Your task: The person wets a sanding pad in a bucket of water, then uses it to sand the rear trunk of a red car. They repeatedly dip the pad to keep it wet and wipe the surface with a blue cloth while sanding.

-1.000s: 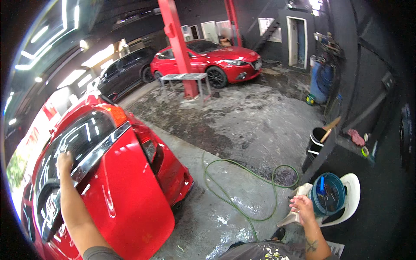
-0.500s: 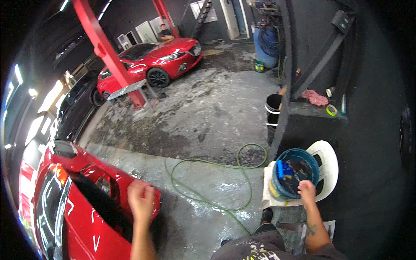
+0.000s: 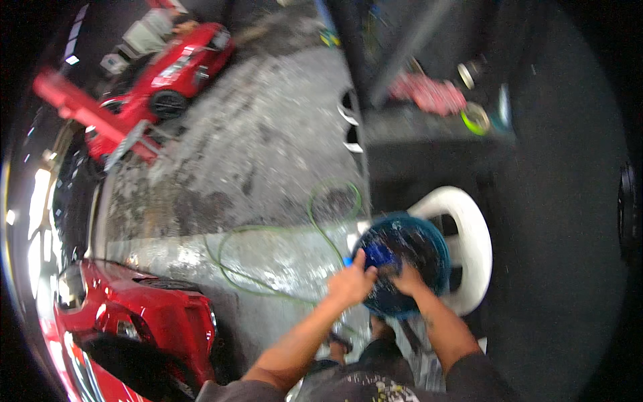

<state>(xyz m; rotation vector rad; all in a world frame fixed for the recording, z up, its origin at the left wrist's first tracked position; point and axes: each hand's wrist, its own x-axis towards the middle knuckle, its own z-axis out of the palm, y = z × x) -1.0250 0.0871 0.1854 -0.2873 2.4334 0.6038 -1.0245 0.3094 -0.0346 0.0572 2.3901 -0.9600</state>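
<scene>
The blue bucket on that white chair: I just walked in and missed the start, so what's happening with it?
A person leans over the blue bucket, which sits on a white plastic chair. Both hands are at it: the left hand on the near rim, the right hand reaching inside. A green hose lies across the wet floor, and a red car stands to the person's left.
</scene>
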